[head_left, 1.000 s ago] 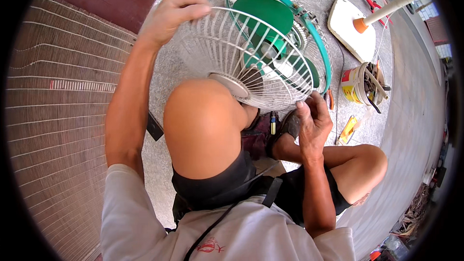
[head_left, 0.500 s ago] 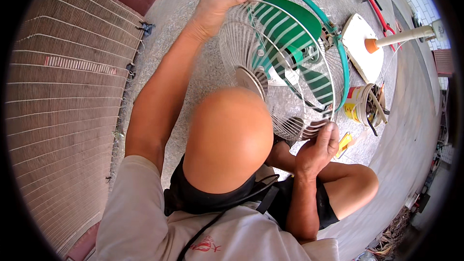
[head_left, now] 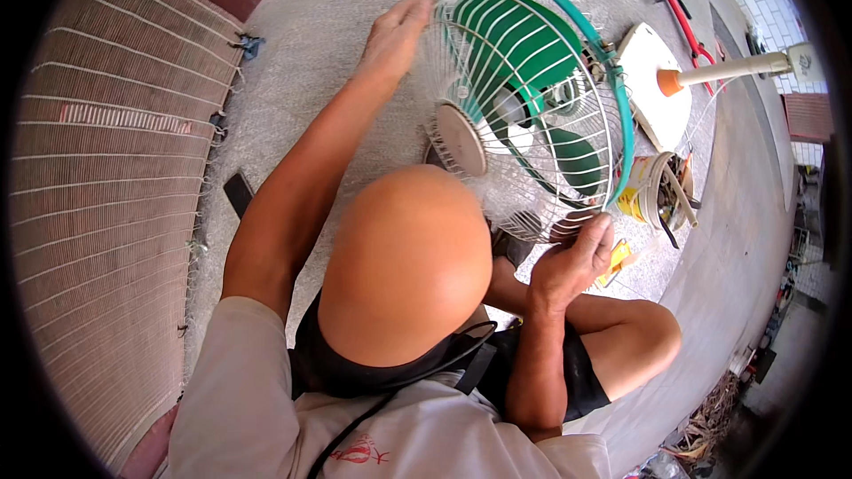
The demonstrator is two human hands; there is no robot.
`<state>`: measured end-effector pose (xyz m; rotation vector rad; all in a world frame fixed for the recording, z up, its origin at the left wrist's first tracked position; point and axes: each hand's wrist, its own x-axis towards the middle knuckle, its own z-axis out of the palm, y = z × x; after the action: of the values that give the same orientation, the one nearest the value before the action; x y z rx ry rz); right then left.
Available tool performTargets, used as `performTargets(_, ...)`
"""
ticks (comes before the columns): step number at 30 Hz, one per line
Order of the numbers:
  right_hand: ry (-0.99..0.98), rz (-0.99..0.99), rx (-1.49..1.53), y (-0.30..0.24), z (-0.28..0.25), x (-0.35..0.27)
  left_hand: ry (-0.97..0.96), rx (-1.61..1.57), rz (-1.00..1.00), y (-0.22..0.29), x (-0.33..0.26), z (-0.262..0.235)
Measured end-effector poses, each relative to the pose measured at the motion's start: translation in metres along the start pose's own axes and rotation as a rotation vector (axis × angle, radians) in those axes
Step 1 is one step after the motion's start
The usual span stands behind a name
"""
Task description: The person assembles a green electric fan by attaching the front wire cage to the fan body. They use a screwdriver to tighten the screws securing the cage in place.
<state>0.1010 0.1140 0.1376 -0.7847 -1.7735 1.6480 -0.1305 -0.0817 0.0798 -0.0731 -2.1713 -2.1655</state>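
The floor (head_left: 337, 62) is gray, speckled concrete, with a brown woven mat (head_left: 106, 168) on the left. In the middle stands a fan (head_left: 532, 98) with green blades in a wire cage. The left hand (head_left: 395, 31) grips its far rim; the right hand (head_left: 572, 257) pinches its near rim.

I am looking at the fan head (head_left: 532, 98): a round wire cage in pale metal with a green rim band, green blades showing behind the grille and a round grey hub cap at the front centre. It is standing tilted on edge above my raised knee, its lower rim sitting near the concrete floor (head_left: 337, 44).
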Motion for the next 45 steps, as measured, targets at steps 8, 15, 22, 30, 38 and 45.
performTargets(8, -0.039, 0.0, 0.049, 0.003, 0.003, 0.001, 0.05, -0.194, -0.271, -0.017, 0.006, -0.007)
performTargets(15, -0.032, -0.215, -0.264, -0.005, 0.013, -0.005, 0.127, -0.192, -0.2, -0.021, 0.016, -0.007)
performTargets(22, 0.041, -0.569, -0.637, -0.017, 0.007, 0.005, 0.175, -0.218, -0.223, 0.001, 0.013, -0.001)
performTargets(30, 0.09, -0.665, -0.654, -0.026, 0.011, 0.01, 0.214, -0.27, -0.171, 0.004, 0.015, 0.005)
performTargets(38, 0.112, -0.731, -0.678, -0.023, 0.008, 0.02, 0.238, -0.275, -0.135, 0.006, 0.02, 0.005)
performTargets(45, 0.105, -0.758, -0.627, -0.019, 0.007, 0.024, 0.229, -0.259, -0.175, -0.009, 0.022, 0.008)
